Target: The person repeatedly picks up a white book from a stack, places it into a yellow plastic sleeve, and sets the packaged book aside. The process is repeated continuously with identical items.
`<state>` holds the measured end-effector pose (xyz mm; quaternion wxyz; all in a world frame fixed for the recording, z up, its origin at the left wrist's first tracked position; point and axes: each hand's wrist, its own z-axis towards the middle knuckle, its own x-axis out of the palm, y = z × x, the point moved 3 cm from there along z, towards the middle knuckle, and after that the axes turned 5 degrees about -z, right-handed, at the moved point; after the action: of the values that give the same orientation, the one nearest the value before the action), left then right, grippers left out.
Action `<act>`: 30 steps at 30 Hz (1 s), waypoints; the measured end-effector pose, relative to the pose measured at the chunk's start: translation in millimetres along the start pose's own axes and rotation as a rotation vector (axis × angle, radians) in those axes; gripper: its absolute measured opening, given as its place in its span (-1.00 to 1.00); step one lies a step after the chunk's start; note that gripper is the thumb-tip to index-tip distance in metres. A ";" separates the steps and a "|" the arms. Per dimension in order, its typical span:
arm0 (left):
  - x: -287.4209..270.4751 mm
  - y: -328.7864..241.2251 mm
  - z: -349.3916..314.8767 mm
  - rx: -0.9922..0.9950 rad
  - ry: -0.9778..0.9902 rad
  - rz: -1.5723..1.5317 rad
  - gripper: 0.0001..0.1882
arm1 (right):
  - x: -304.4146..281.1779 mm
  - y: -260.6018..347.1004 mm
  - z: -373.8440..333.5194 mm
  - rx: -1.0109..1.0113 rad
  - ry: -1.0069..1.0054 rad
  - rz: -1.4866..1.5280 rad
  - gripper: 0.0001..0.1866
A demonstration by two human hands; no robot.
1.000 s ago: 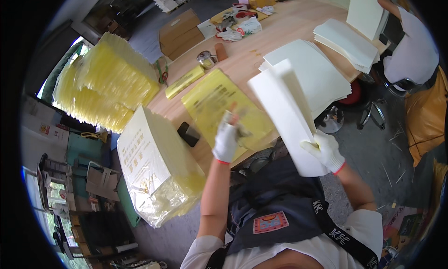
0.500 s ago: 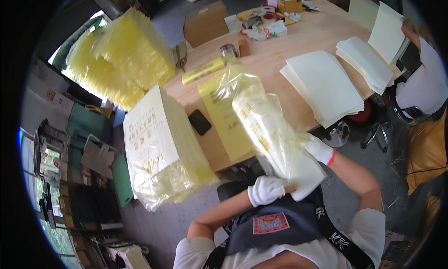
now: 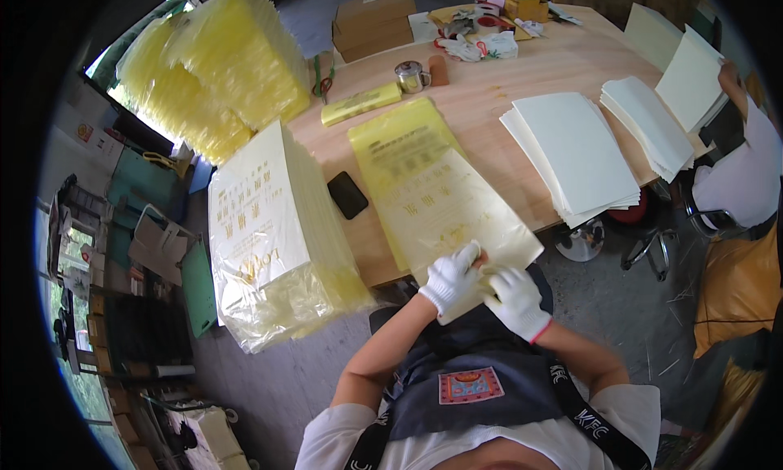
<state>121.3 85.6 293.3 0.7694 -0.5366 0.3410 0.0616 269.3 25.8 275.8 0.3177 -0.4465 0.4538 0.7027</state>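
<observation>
A clear yellowish plastic bag (image 3: 449, 213) with gold print lies near the table's front edge, white sheets inside it. Both my hands are at its near end, over my dark apron. My left hand (image 3: 450, 281), in a white glove with bare fingertips, pinches the bag's near edge. My right hand (image 3: 519, 301), gloved in white with a red cuff, closes its fingers on the same edge, close beside the left. Partly under that bag is a flat yellow bag stack (image 3: 408, 132). To its left stands a tall pile of filled bags (image 3: 261, 201).
A black phone (image 3: 348, 195) lies beside the pile. Beyond are a rolled yellow bag (image 3: 361, 104), a metal cup (image 3: 412, 77), scissors (image 3: 325, 80) and a cardboard box (image 3: 373, 23). White paper stacks (image 3: 571, 152) fan out right. Another person's hand (image 3: 728, 76) holds sheets. Yellow bags (image 3: 220, 62) tower far left.
The filled bag, held raised and tilted before, now lies flat over the yellow stack. My right hand has moved left and down to its near edge, beside my left hand.
</observation>
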 end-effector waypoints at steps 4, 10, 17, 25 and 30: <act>24.6 -10.9 -56.3 0.133 0.043 0.030 -0.91 | 5.8 -20.3 -4.2 0.105 -0.340 -0.308 -0.31; -5.2 90.0 -148.3 -0.069 -0.251 0.452 -0.81 | 18.3 -47.9 -24.9 0.198 0.091 -0.427 -0.80; -38.8 5.3 -208.1 -0.053 -0.190 -0.074 -0.78 | -6.4 -10.5 -106.5 -0.036 0.237 -0.508 -0.76; -41.8 20.3 -162.3 -0.307 -0.351 -0.105 -0.81 | 0.3 -19.5 -58.5 0.013 0.152 -0.186 -0.73; -29.9 60.3 -201.7 -0.214 0.038 0.101 -0.84 | 4.1 -40.0 -98.2 0.020 0.466 -0.205 -0.75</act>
<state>-21.7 -56.1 225.0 0.6970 -0.5988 0.3737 0.1263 335.0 -49.1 239.3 0.2785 -0.6372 0.4739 0.5402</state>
